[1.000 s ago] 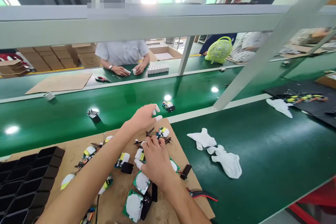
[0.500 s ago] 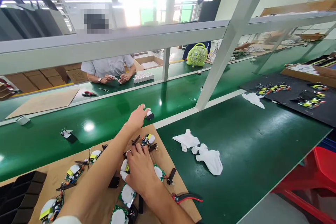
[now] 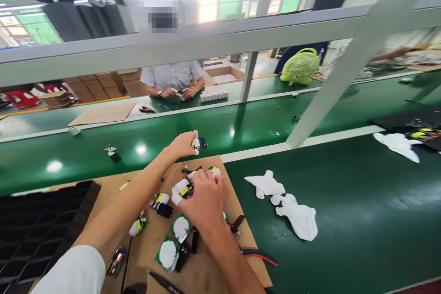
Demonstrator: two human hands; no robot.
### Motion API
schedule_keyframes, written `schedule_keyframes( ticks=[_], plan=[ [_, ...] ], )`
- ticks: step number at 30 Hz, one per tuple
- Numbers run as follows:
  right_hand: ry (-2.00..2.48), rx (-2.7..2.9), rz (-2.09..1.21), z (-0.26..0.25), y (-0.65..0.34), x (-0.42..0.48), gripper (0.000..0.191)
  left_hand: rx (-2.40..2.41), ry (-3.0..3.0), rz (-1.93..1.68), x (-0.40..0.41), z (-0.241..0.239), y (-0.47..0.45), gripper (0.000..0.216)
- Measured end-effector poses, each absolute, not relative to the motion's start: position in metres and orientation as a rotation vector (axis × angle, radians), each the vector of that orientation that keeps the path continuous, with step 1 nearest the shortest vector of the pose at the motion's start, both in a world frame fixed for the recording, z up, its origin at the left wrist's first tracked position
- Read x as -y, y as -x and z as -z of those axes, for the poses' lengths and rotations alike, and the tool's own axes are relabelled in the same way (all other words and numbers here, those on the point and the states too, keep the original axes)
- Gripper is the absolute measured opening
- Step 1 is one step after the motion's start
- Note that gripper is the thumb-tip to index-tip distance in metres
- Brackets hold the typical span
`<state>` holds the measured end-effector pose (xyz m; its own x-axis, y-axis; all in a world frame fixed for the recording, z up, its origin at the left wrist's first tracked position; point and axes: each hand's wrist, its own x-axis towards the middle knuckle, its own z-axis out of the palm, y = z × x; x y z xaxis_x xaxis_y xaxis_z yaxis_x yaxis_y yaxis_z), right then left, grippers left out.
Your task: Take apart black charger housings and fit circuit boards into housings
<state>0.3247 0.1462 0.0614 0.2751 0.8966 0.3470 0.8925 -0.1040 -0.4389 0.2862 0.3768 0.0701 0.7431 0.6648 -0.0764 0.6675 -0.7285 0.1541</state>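
Observation:
My left hand reaches over the green belt, its white-covered fingertips pinching a small circuit board with a black end. Lower and to the right, my right hand closes thumb and fingers on another circuit board, which has a yellow part and white filler. Around it on the brown cardboard sheet lie several more boards. Among them are a green board with a round white patch and a yellow-and-white board with a black block.
A black compartment tray occupies the left side. White gloves and red-and-black tool handles lie to the right. A metal frame beam crosses ahead. Beyond the belt, a co-worker's hands handle a small part beside white pieces.
The view has shifted left. My left hand now has a circuit board pinched in its fingers, where it was reaching to one on the belt. My right hand has lifted a board slightly.

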Motion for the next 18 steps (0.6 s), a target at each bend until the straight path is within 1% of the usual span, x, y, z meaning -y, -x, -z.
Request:
schedule_keyframes(
  ticks=[5, 10, 12, 16, 18],
  plan=[
    [1.902, 1.321, 0.156, -0.075, -0.338, -0.151, 0.027, -1.347, -2.565, 0.041, -0.327, -0.071, -0.227, 0.039],
    [1.800, 1.299, 0.157, -0.067, -0.345, -0.161, 0.032, -1.427, -2.447, -0.067, -0.269, -0.072, -0.189, 0.038],
    [1.751, 1.330, 0.161, -0.063, -0.343, -0.165, 0.032, -1.421, -2.441, -0.204, -0.246, -0.080, -0.166, 0.034],
    [1.650, 1.406, 0.260, -0.057, -0.339, -0.171, 0.031, -1.520, -2.370, -0.583, -0.178, -0.088, -0.091, 0.015],
    [1.623, 1.424, 0.284, -0.056, -0.336, -0.173, 0.028, -1.779, -2.199, -0.968, -0.138, -0.078, -0.045, 0.010]
  ],
)
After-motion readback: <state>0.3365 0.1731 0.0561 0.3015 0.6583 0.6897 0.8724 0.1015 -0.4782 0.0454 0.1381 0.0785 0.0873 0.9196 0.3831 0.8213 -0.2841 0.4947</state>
